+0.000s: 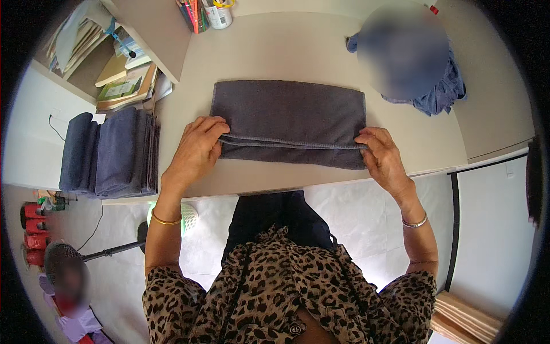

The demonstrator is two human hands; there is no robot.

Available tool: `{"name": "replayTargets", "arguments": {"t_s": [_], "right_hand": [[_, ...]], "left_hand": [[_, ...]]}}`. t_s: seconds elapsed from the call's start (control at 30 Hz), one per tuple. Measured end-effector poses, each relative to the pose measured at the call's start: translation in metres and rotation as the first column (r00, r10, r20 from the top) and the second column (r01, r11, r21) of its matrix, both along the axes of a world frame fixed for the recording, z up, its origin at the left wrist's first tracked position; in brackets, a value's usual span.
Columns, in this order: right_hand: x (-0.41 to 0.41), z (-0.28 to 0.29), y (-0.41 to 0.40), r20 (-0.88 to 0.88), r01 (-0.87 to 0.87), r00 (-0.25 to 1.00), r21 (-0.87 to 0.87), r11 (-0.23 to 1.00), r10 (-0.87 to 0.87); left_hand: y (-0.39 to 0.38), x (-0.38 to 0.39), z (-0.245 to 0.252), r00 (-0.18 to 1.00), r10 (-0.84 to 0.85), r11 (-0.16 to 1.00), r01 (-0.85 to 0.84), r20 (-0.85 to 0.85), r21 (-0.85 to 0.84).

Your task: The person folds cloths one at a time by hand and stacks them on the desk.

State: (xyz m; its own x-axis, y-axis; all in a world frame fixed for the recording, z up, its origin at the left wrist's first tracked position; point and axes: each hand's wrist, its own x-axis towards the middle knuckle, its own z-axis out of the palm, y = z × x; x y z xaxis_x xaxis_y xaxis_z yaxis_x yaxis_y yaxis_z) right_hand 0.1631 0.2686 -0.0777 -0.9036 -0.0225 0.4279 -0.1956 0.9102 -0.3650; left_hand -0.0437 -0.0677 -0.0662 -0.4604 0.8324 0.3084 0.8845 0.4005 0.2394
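Note:
A dark grey cloth towel [288, 109] lies flat on the pale desk before me, partly folded over on itself. Its folded edge runs across the lower part, with a strip of towel showing below it. My left hand [200, 146] pinches the left end of that edge between thumb and fingers. At the opposite end, my right hand [380, 155] pinches the same edge near the towel's right side. Both hands rest close to the desk's front.
Folded dark towels [120, 150] are stacked at the desk's left end. Crumpled blue cloths [438, 86], partly blurred, lie at the back right. A pencil holder [193, 17] and a white can [218, 15] stand at the back. Books [129, 81] fill the left shelf. Below left stands a fan [64, 258].

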Motion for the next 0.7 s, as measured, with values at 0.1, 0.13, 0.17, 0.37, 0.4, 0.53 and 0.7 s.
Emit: {"name": "replayTargets", "arguments": {"t_s": [0.1, 0.13, 0.17, 0.37, 0.4, 0.53, 0.7], "right_hand": [[-0.002, -0.001, 0.000, -0.013, 0.025, 1.000, 0.035, 0.999, -0.024], [-0.003, -0.001, 0.001, -0.013, 0.022, 1.000, 0.035, 0.999, -0.021], [-0.004, 0.001, 0.004, -0.030, 0.037, 0.999, 0.006, 0.999, -0.037], [-0.005, 0.014, 0.003, -0.097, 0.066, 0.992, -0.091, 0.994, -0.075], [-0.005, 0.015, 0.003, -0.094, 0.064, 0.993, -0.111, 0.992, -0.075], [0.000, 0.012, 0.002, -0.071, 0.046, 0.996, -0.080, 0.996, -0.052], [0.014, 0.014, 0.001, -0.070, -0.056, 0.996, -0.079, 0.995, 0.050]], "left_hand": [[0.002, -0.002, -0.003, 1.000, -0.023, 0.996, 0.023, 0.006, 0.082], [0.001, -0.004, -0.003, 1.000, -0.020, 0.996, 0.020, 0.006, 0.082], [0.000, -0.005, -0.003, 1.000, -0.002, 0.994, 0.000, 0.022, 0.111], [-0.005, -0.009, 0.002, 0.994, 0.054, 0.991, -0.066, 0.098, 0.120], [-0.005, -0.010, 0.002, 0.995, 0.077, 0.995, -0.081, 0.068, 0.062], [-0.004, 0.000, 0.009, 0.996, 0.086, 0.990, -0.081, -0.036, 0.113], [-0.013, 0.016, 0.013, 0.956, 0.044, 0.992, -0.008, -0.290, 0.126]]}}
